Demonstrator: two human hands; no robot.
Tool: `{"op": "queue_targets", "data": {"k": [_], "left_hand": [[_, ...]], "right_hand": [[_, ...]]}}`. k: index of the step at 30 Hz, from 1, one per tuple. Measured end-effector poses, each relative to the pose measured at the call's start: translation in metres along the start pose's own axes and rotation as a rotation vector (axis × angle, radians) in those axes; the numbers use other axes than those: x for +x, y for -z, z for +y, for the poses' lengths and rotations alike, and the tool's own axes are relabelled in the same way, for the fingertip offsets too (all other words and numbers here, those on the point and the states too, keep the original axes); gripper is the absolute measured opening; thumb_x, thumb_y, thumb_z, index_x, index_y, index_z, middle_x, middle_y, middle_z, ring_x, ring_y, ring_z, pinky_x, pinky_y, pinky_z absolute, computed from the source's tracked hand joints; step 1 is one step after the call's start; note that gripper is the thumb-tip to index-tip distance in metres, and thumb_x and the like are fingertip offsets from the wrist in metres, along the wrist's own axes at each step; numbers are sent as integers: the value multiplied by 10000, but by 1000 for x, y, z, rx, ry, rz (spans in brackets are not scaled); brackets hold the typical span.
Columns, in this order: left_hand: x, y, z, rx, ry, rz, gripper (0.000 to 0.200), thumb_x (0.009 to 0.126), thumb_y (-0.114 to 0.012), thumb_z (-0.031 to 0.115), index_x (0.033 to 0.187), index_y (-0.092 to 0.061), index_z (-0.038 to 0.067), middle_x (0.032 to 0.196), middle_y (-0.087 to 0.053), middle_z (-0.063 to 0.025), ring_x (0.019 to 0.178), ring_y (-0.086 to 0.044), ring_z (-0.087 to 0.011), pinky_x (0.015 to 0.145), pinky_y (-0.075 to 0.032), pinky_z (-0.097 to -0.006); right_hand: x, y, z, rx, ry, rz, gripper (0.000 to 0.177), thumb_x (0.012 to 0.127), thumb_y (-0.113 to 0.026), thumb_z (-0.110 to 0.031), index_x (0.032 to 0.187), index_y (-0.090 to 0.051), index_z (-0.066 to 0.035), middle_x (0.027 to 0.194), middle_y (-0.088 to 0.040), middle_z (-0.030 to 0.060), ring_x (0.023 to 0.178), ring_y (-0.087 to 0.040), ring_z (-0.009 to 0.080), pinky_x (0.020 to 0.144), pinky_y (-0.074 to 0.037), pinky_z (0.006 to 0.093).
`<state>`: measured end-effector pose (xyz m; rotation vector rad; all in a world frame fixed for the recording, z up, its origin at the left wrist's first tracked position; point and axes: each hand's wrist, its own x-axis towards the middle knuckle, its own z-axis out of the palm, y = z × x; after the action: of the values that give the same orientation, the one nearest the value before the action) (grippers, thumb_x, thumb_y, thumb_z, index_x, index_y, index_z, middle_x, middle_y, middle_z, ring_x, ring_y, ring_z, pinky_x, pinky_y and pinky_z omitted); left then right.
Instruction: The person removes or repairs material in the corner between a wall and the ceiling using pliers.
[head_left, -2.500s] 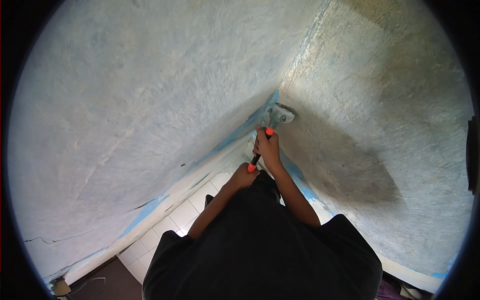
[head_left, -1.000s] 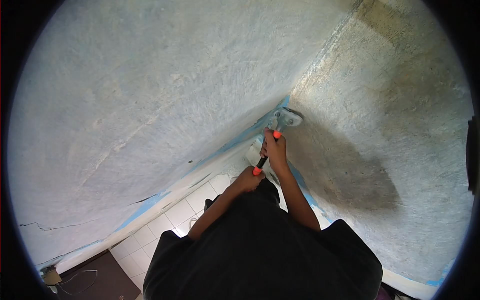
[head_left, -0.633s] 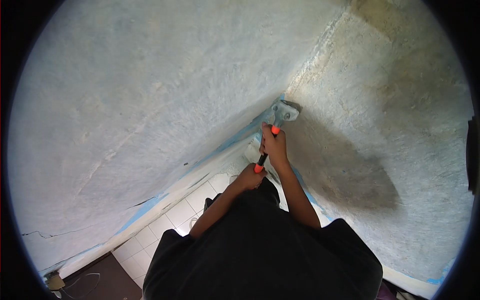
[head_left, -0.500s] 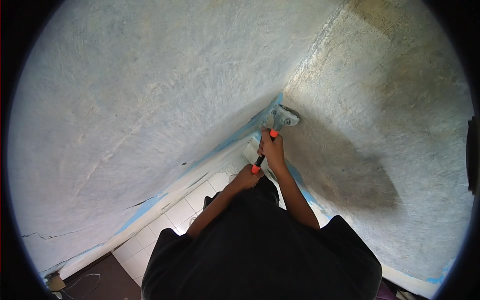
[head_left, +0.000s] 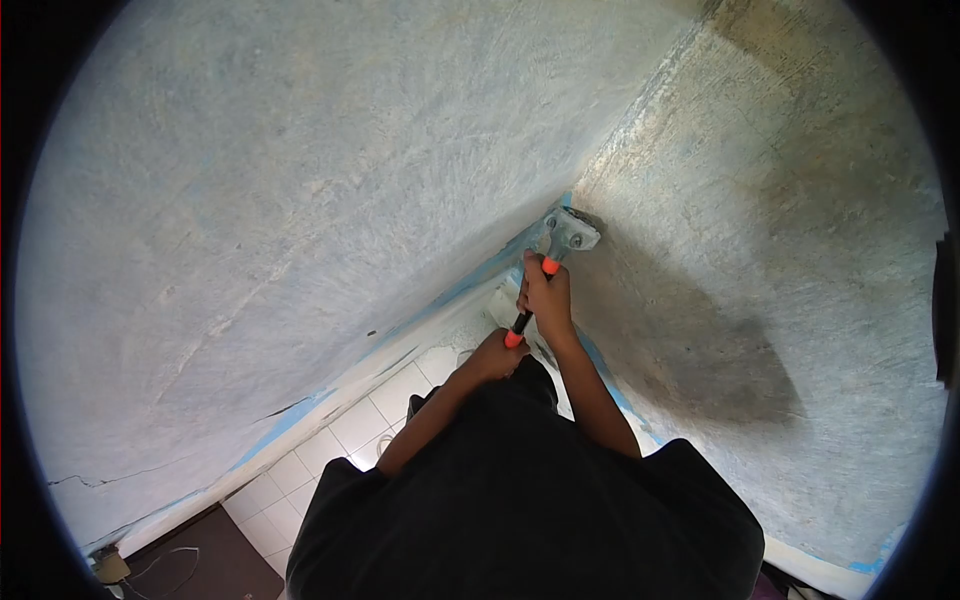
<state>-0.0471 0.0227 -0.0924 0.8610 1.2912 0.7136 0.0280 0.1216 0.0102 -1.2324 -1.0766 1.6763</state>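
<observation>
Head view showed two rough, grey-blue plastered surfaces meeting in a corner: the left wall and the right wall, above a white tiled floor. A blue paint band ran along the left wall's foot. The grey metal-headed scraper with black handle and orange ends sat with its head pressed into the corner seam. The right hand was wrapped tight round the handle just below the head. The left hand was clenched on the handle's butt. Assessed risk: excess push or a steep blade angle could make the head skid off the seam, gouging plaster and dragging the right knuckles across the rough wall.
</observation>
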Motion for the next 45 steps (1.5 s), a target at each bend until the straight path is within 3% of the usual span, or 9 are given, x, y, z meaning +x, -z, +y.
{"op": "queue_targets", "data": {"k": [7,10,22,28,37,40,45], "left_hand": [[-9,4,-6,15,48,-20,272,834,-576,224,653,-531,26,527,-530,-46,447,-538,-171,464,-432,-337],[-7,8,2,86,72,18,260,855,-586,206,664,-504,50,525,-505,-29,428,-501,-135,426,-399,-302],[5,6,-13,74,35,-24,259,861,-584,225,699,-524,32,541,-520,-42,451,-526,-157,463,-424,-321],[7,7,-8,-72,60,-123,230,874,-566,200,713,-516,44,543,-513,-28,443,-513,-133,433,-406,-295],[-10,2,4,-34,19,-112,225,877,-567,188,714,-508,45,525,-501,-34,431,-502,-135,429,-403,-296],[-13,-2,18,-209,81,-224,250,892,-587,211,724,-511,43,535,-496,-25,437,-489,-126,439,-411,-301],[-20,-7,15,-90,67,-158,259,907,-583,244,748,-521,49,534,-483,-15,448,-486,-118,448,-407,-288]], "right_hand": [[-10,1,3,-4,-26,8,360,952,-532,-280,666,-399,-106,499,-342,-26,392,-344,82,394,-326,267],[-5,-4,4,29,-15,12,363,954,-529,-280,665,-395,-106,498,-342,-25,393,-338,81,396,-326,269],[-4,-1,5,44,-17,34,375,953,-542,-294,659,-420,-96,495,-360,-17,373,-341,89,374,-316,270],[2,2,10,-27,23,16,379,957,-544,-304,663,-423,-97,502,-373,-15,377,-354,88,366,-316,268],[-7,5,1,-19,7,0,378,956,-550,-312,671,-416,-103,506,-376,-17,382,-363,88,375,-320,276],[-6,-3,-15,-58,17,22,371,951,-561,-271,656,-456,-73,476,-421,-8,361,-416,102,353,-341,276],[-21,0,-7,-29,95,14,388,977,-508,-378,725,-413,-98,515,-363,-26,372,-339,70,354,-283,249]]}}
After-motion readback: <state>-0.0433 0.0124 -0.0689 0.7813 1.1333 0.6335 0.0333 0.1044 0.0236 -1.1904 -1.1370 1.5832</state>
